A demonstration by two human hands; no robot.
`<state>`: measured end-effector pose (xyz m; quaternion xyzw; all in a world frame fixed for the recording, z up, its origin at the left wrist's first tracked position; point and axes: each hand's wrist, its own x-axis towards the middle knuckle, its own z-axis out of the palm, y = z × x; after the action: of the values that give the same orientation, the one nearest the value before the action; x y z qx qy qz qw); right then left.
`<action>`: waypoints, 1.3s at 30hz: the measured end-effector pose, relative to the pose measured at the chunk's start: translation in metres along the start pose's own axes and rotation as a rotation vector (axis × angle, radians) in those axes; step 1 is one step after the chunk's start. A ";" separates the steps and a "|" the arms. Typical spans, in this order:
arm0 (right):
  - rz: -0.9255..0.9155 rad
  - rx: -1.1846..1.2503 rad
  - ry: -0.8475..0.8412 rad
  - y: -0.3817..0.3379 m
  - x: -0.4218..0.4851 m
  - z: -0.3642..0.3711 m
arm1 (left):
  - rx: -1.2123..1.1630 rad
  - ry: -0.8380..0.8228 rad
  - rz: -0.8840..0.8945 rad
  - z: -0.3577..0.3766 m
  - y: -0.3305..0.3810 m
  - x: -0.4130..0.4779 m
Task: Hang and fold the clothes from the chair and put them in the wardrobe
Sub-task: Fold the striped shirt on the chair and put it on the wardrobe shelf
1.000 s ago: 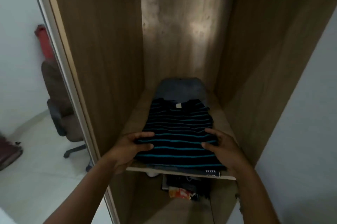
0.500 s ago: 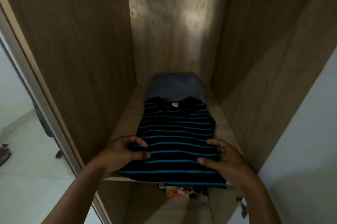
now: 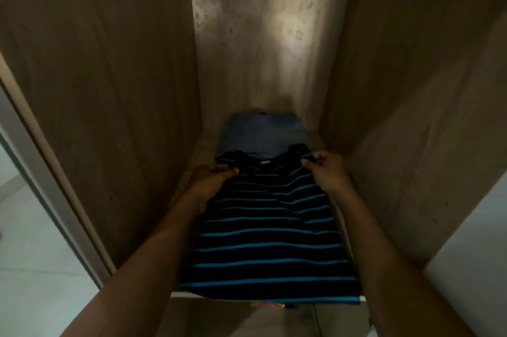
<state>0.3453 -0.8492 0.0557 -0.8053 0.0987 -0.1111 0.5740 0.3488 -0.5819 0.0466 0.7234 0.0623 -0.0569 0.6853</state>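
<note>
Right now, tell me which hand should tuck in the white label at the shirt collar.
Left, narrowly. The left hand has its thumb on the shirt close beside the label; the right hand pinches the other shoulder, slightly farther off. Either must let go first.

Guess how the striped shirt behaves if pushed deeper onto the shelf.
Probably floppy: the striped shirt wrinkles near the collar where the left hand and right hand pinch it. Likely bunches against the blue garment rather than sliding.
</note>
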 end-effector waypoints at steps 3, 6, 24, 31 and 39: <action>0.021 0.158 -0.037 -0.008 0.005 0.001 | -0.040 0.035 0.003 -0.006 -0.004 0.006; 0.077 -0.061 -0.097 0.009 0.011 0.005 | -0.019 0.063 -0.016 -0.008 -0.008 0.009; -0.097 -0.405 0.033 0.004 -0.006 -0.011 | 0.749 0.011 0.243 -0.003 0.020 -0.003; -0.181 -0.648 -0.274 0.014 -0.153 0.008 | 1.133 -0.166 0.322 0.028 -0.035 -0.111; -0.310 -0.780 -0.110 0.045 -0.157 0.025 | 1.152 -0.061 0.407 0.027 -0.059 -0.106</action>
<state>0.2014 -0.7961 -0.0048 -0.9722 -0.0196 -0.1072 0.2074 0.2344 -0.6072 0.0049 0.9730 -0.1376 0.0299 0.1828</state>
